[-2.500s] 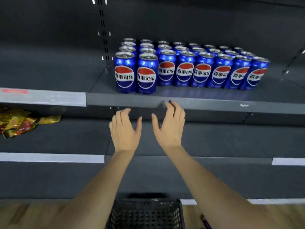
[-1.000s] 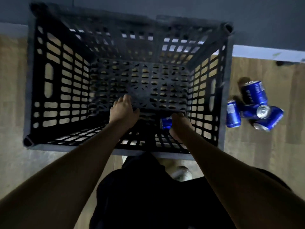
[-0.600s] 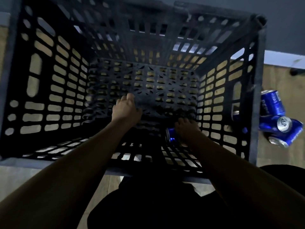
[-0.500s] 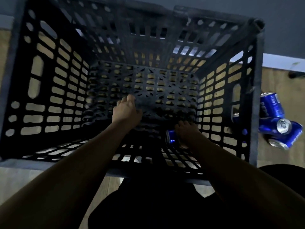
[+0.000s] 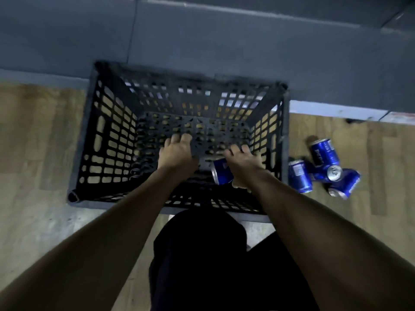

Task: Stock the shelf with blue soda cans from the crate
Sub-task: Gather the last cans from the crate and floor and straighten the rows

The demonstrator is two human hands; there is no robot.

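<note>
A black plastic crate point(image 5: 107, 140) stands on the wooden floor right below me, and both my arms reach down into it. My right hand point(image 5: 243, 163) grips a blue soda can point(image 5: 221, 172) near the crate's right wall; the can lies tilted under my fingers. My left hand point(image 5: 177, 153) hovers over the crate's lattice bottom with its fingers loosely bent, and I see nothing in it. No other can shows inside the crate.
Several blue soda cans point(image 5: 323, 170) lie in a heap on the floor just right of the crate. The grey base of the shelf unit point(image 5: 224, 41) runs along the far side of the crate. My dark trousers point(image 5: 202, 254) fill the bottom of the view.
My hands left the shelf edge and went down into the crate. The right hand closed round a can, which now sits higher and shows more. The view has pulled back from the crate.
</note>
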